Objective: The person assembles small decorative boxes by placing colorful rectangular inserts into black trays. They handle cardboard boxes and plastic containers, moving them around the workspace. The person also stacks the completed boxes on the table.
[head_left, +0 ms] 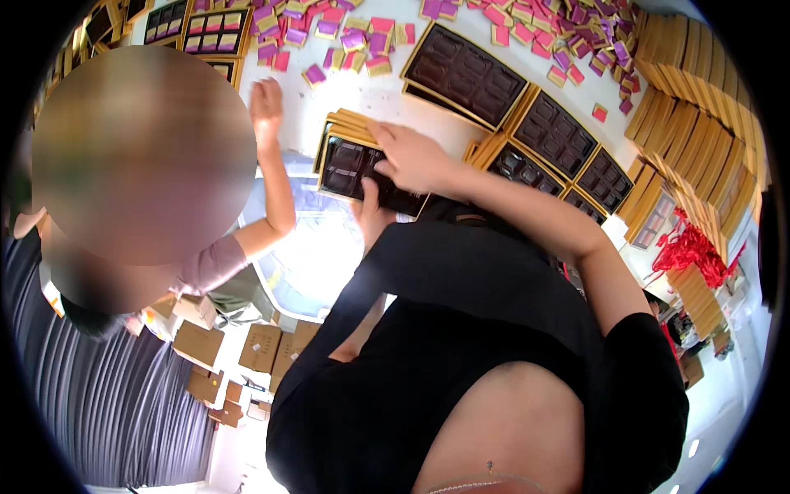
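The right hand [411, 156] lies flat on a dark compartmented tray [354, 169], fingers spread loosely over its top edge, and the left hand [372, 210] grips the same tray's near edge, thumb pressed on top. The tray sits mid-table on a small stack of gold box lids [346, 123]. To its right, five more dark trays [465, 72] in gold-edged boxes run in a diagonal row toward the right. Small pink, purple and gold square packets [346, 37], too many to count, litter the far white table [288, 107]. A long fanned row of gold boxes [699, 132] lines the right side, with a red ribbon bundle [691, 247] beyond. A co-worker's hand [266, 103] rests on the table at left. Brown cartons [259, 346] lie on the floor.
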Demonstrator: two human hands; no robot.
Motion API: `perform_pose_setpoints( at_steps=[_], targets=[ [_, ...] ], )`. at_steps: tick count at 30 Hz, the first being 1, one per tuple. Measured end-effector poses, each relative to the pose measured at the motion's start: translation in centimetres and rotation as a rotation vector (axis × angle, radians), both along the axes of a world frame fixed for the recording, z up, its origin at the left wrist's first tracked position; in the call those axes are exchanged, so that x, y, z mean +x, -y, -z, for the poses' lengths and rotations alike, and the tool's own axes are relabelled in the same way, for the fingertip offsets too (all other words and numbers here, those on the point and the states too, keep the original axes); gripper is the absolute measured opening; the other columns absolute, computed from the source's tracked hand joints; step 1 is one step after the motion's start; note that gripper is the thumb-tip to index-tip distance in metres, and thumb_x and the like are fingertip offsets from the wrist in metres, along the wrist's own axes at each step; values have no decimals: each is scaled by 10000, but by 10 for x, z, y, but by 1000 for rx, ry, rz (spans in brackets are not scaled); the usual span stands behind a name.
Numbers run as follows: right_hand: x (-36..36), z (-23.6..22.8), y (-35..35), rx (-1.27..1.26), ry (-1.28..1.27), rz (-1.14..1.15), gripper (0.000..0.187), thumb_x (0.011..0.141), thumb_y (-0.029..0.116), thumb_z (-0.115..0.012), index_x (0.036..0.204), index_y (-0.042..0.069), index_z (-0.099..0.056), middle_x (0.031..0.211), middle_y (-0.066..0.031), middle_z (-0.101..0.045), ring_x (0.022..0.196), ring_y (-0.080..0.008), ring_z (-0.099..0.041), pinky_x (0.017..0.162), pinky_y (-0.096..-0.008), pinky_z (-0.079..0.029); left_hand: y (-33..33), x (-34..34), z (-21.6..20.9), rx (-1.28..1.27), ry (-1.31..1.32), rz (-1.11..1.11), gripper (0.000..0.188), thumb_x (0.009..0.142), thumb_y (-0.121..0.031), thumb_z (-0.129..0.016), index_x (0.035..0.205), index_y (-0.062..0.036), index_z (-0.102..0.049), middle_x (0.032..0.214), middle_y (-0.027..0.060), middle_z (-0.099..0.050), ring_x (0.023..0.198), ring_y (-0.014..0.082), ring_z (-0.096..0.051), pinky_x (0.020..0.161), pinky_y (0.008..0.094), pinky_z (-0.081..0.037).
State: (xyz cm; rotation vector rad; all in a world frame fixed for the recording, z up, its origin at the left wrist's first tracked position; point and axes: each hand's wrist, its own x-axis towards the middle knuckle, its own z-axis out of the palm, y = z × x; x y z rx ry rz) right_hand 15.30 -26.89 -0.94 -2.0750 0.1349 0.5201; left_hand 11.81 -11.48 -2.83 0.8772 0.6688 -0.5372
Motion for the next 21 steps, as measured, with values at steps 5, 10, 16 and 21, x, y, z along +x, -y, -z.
perform_pose_setpoints(
  at_steps=[5,10,16,21],
  targets=[
    [-23,29,48,-150,-49,-169,610,795,216,-636,1293,-55,-410,1184,-225,-564,1049,-395,-565,884,-440,-465,45,-43,45,-117,2,98,462,961,-89,-504,1383,-113,-317,1315,63,-464,1193,212,-472,976,415,-423],
    [0,-20,88,-125,275,24,298,829,175,-644,1102,53,-634,973,-149,-683,827,-306,-671,739,-337,-526,32,-44,14,32,-47,247,342,949,-109,-501,1274,-129,-395,1132,1,-495,1051,133,-483,878,452,-426],
    [178,66,148,-285,341,204,284,781,164,-588,1038,186,-708,1140,-204,-580,1083,-355,-547,943,-427,-436,45,-41,12,-95,-4,331,323,933,-146,-545,1235,-147,-429,1103,-28,-508,938,114,-501,806,407,-483],
    [237,83,126,-486,282,-24,223,766,132,-565,936,102,-707,882,-170,-646,791,-294,-639,683,-414,-506,13,-26,24,612,396,391,710,852,-135,-646,1427,-78,-232,1365,122,-362,1209,251,-411,925,403,-427]
  ],
)
